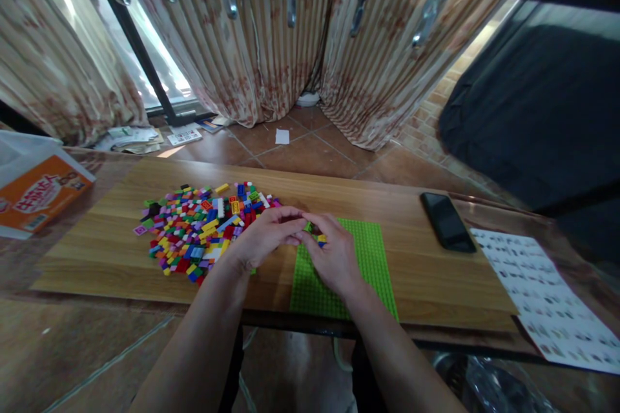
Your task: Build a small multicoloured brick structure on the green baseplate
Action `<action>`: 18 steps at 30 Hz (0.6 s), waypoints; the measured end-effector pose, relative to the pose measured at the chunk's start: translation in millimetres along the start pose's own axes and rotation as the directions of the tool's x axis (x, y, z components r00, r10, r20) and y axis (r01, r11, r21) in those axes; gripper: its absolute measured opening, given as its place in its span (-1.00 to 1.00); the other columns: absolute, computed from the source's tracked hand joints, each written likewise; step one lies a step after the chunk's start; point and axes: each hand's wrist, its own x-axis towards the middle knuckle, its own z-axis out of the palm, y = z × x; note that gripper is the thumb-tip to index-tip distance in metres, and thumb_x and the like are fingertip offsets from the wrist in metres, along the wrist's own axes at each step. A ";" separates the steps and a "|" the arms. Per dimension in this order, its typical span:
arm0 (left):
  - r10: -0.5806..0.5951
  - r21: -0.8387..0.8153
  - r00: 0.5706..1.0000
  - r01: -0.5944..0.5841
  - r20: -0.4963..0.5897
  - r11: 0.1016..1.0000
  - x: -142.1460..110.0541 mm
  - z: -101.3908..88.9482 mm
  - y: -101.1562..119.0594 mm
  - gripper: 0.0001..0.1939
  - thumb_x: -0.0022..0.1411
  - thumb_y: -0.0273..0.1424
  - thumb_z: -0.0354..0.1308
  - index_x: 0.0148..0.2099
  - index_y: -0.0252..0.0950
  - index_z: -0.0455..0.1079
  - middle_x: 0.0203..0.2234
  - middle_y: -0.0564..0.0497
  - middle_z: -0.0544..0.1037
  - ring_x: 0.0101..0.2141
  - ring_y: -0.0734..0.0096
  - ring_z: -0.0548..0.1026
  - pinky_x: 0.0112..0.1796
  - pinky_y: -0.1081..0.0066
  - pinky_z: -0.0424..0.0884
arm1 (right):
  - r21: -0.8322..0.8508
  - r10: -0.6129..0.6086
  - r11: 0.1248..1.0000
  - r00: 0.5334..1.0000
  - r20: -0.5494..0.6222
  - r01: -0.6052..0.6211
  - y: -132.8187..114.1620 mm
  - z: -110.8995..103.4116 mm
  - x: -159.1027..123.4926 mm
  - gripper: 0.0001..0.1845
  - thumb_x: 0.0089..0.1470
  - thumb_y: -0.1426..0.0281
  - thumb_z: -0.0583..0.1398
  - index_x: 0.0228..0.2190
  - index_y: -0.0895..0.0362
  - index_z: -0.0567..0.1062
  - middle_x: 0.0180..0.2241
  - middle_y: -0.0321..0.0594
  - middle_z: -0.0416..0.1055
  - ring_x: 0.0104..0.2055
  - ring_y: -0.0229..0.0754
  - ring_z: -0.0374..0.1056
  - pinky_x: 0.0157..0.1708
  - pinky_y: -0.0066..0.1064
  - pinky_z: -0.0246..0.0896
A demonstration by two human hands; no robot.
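Note:
My left hand [271, 231] and my right hand [333, 251] meet at the fingertips over the green studded baseplate [372, 258]. Both are closed in a pinch, and a small green toy brick [308, 226] shows between them. The fingers cover most of it. Just below it, partly behind my right hand, are yellow and blue bricks [321, 240]; whether they are held or sit on the baseplate I cannot tell. Close to my left hand spreads a pile of loose, many-coloured toy bricks [194, 232], partly covered by my left wrist.
A black phone [446, 222] lies on the wooden tabletop [411, 284], right of the baseplate. Beyond it is a printed sheet [542, 290] with rows of small pictures. An orange and white bag [43, 190] stands at the far left. Curtains [242, 45] hang behind the table.

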 end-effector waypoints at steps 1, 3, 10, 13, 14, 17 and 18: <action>0.002 0.011 1.000 -0.002 -0.001 1.000 0.0 -0.3 0.0 -0.76 0.03 -0.30 0.31 -0.26 -0.33 0.51 -0.41 0.03 0.52 -0.41 0.51 0.45 -0.33 0.48 0.41 | -0.001 -0.001 1.000 1.000 -0.002 0.001 -0.1 0.3 0.1 -0.73 0.16 0.38 0.22 -0.08 0.05 0.51 -0.20 -0.17 0.51 -0.18 -0.15 0.41 -0.13 -0.32 0.34; 0.007 0.032 1.000 -0.007 0.001 0.999 0.2 -0.9 0.1 -0.73 0.03 -0.28 0.32 -0.25 -0.34 0.51 -0.41 0.03 0.52 -0.41 0.51 0.45 -0.34 0.48 0.40 | -0.008 -0.006 1.000 1.000 0.000 0.006 0.0 0.9 0.2 -0.72 0.15 0.37 0.23 -0.07 0.05 0.51 -0.21 -0.17 0.51 -0.18 -0.15 0.41 -0.14 -0.32 0.34; 0.002 0.038 1.000 -0.003 0.028 0.999 0.9 -1.7 2.4 -0.69 0.01 -0.25 0.33 -0.22 -0.35 0.51 -0.45 0.06 0.50 -0.46 0.57 0.41 -0.37 0.50 0.34 | -0.013 -0.030 0.999 0.999 -0.013 0.030 1.6 3.0 -0.1 -0.75 0.17 0.34 0.21 -0.10 0.09 0.52 -0.24 -0.15 0.51 -0.22 -0.15 0.41 -0.17 -0.31 0.34; -0.003 0.014 1.000 0.002 0.013 1.000 0.1 -1.1 3.8 -0.67 -0.02 -0.29 0.36 -0.22 -0.36 0.51 -0.45 0.05 0.52 -0.48 0.58 0.39 -0.41 0.52 0.30 | -0.002 -0.041 0.999 0.999 -0.018 0.041 2.1 3.3 -0.7 -0.75 0.17 0.35 0.21 -0.11 0.10 0.52 -0.24 -0.14 0.52 -0.23 -0.15 0.42 -0.18 -0.31 0.34; -0.003 0.005 1.000 0.003 0.009 1.000 -0.2 -0.8 4.1 -0.67 -0.04 -0.30 0.37 -0.22 -0.37 0.51 -0.46 0.05 0.52 -0.48 0.58 0.39 -0.42 0.52 0.29 | -0.002 -0.041 0.999 0.999 -0.018 0.041 2.1 3.4 -0.9 -0.76 0.17 0.34 0.21 -0.11 0.10 0.53 -0.24 -0.14 0.52 -0.24 -0.15 0.42 -0.19 -0.31 0.34; -0.006 -0.021 1.000 0.006 -0.005 1.000 -0.8 0.0 4.6 -0.67 -0.06 -0.32 0.38 -0.24 -0.38 0.51 -0.48 0.05 0.52 -0.51 0.60 0.37 -0.45 0.53 0.26 | -0.013 -0.032 0.999 0.999 -0.018 0.032 1.3 3.3 -1.1 -0.79 0.15 0.33 0.23 -0.16 0.10 0.54 -0.28 -0.17 0.52 -0.29 -0.17 0.42 -0.21 -0.33 0.33; -0.006 -0.027 1.000 0.006 -0.008 1.000 -0.9 0.2 4.6 -0.68 -0.07 -0.32 0.38 -0.25 -0.38 0.51 -0.49 0.05 0.52 -0.52 0.60 0.37 -0.46 0.53 0.25 | -0.017 -0.029 0.999 0.999 -0.017 0.028 0.9 3.2 -1.1 -0.81 0.15 0.33 0.24 -0.18 0.09 0.54 -0.30 -0.18 0.52 -0.29 -0.18 0.42 -0.22 -0.34 0.33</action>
